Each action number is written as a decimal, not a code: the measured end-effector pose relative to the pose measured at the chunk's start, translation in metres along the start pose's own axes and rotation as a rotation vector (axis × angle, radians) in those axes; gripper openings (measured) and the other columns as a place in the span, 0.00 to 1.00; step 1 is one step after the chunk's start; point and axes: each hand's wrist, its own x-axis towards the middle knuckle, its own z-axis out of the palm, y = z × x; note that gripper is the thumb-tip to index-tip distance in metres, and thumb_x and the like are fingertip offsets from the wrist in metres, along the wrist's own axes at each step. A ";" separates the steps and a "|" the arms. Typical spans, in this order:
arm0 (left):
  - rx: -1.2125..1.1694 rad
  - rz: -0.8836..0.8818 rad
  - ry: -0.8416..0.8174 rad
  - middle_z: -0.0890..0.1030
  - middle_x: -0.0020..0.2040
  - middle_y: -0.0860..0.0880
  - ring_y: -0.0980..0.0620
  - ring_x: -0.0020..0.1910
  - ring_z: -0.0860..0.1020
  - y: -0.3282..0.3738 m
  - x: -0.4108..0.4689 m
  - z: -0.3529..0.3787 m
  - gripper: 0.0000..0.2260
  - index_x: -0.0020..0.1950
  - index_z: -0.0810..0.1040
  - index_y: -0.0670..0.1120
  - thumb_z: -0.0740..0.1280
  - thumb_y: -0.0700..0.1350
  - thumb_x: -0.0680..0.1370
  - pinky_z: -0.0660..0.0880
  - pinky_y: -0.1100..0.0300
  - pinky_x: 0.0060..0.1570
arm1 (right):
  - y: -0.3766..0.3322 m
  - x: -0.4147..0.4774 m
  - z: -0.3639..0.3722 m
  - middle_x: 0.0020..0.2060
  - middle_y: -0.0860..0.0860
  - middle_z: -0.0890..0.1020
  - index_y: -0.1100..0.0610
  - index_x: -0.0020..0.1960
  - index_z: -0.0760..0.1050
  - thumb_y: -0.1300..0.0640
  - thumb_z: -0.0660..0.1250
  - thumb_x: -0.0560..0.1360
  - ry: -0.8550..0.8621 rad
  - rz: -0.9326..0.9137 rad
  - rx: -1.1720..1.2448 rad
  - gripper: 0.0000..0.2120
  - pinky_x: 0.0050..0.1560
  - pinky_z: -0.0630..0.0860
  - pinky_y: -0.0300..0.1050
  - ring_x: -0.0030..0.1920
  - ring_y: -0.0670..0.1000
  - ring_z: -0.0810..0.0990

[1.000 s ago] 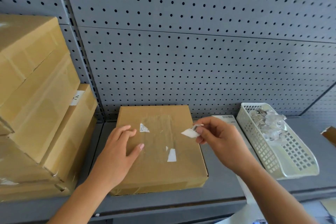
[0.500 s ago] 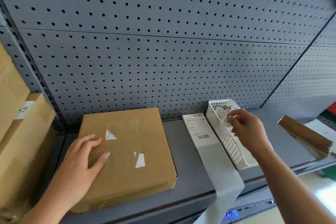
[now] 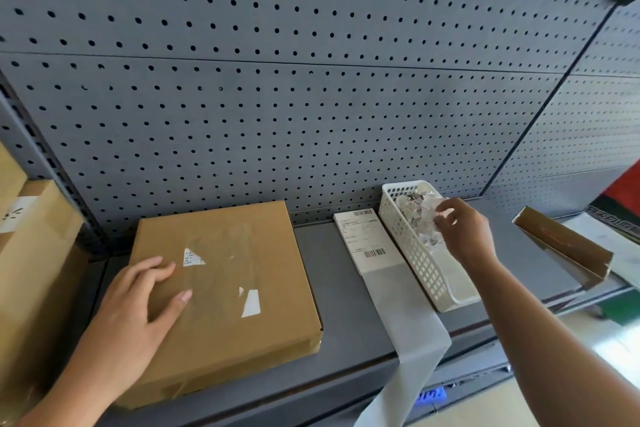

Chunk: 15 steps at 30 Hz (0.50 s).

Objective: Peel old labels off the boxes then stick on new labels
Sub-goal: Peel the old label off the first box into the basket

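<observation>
Right of cartons [image 3: 31,253] cut off by the frame, the left hand [image 3: 138,302] lies spread flat on the cardboard box [image 3: 242,291] with torn label remnants [image 3: 192,257], and past the label strip [image 3: 367,239] the right hand [image 3: 465,230] curls over the white basket [image 3: 415,253], pinching something or not I cannot tell.

Single view, head-worn, wide-angle. The camera looks forward and slightly down at a grey shelf [image 3: 346,322] from close range. The pegboard [image 3: 311,114] back panel fills the frame from 9 through 12 to 3 o'clock. Both forearms enter from the bottom edge. The left hand [image 3: 138,302] lies at 8 o'clock on the box [image 3: 242,288]; the right hand [image 3: 464,229] is at 3 o'clock over the basket [image 3: 415,253]. Stacked cartons [image 3: 31,253] are cropped at 9 o'clock. The shelf's front edge slants from 6 up towards 3 o'clock.
</observation>
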 end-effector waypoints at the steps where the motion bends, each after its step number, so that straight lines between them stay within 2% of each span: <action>1: -0.001 0.002 -0.001 0.66 0.73 0.58 0.54 0.74 0.63 0.000 0.000 0.000 0.29 0.72 0.72 0.52 0.62 0.64 0.75 0.61 0.49 0.75 | 0.000 -0.001 0.001 0.46 0.53 0.82 0.51 0.54 0.78 0.57 0.68 0.78 0.001 0.001 -0.018 0.06 0.42 0.74 0.47 0.44 0.55 0.79; 4: -0.019 0.010 0.001 0.66 0.73 0.58 0.55 0.74 0.63 0.001 -0.001 -0.001 0.29 0.72 0.72 0.51 0.62 0.63 0.75 0.61 0.51 0.73 | -0.001 -0.004 0.003 0.48 0.51 0.81 0.49 0.53 0.76 0.54 0.69 0.78 0.014 -0.006 -0.089 0.05 0.40 0.77 0.49 0.44 0.54 0.78; 8: -0.035 0.010 0.005 0.66 0.73 0.59 0.56 0.74 0.63 0.003 -0.003 -0.002 0.29 0.73 0.72 0.51 0.62 0.63 0.75 0.62 0.51 0.73 | -0.005 -0.009 0.000 0.53 0.51 0.77 0.51 0.55 0.77 0.54 0.68 0.79 0.068 -0.035 -0.118 0.06 0.40 0.70 0.46 0.42 0.52 0.74; 12: -0.035 0.007 0.003 0.65 0.74 0.59 0.56 0.75 0.62 0.004 -0.003 -0.002 0.29 0.73 0.71 0.51 0.62 0.63 0.75 0.62 0.53 0.72 | -0.027 -0.018 0.002 0.52 0.51 0.78 0.52 0.55 0.79 0.56 0.65 0.80 0.127 -0.143 -0.062 0.07 0.40 0.70 0.46 0.42 0.51 0.75; 15: -0.042 0.014 0.002 0.64 0.74 0.59 0.56 0.75 0.62 0.007 -0.004 -0.002 0.30 0.73 0.71 0.50 0.60 0.64 0.75 0.63 0.52 0.73 | -0.053 -0.029 0.012 0.51 0.48 0.79 0.51 0.53 0.80 0.57 0.65 0.79 0.089 -0.246 0.008 0.06 0.42 0.72 0.47 0.43 0.52 0.77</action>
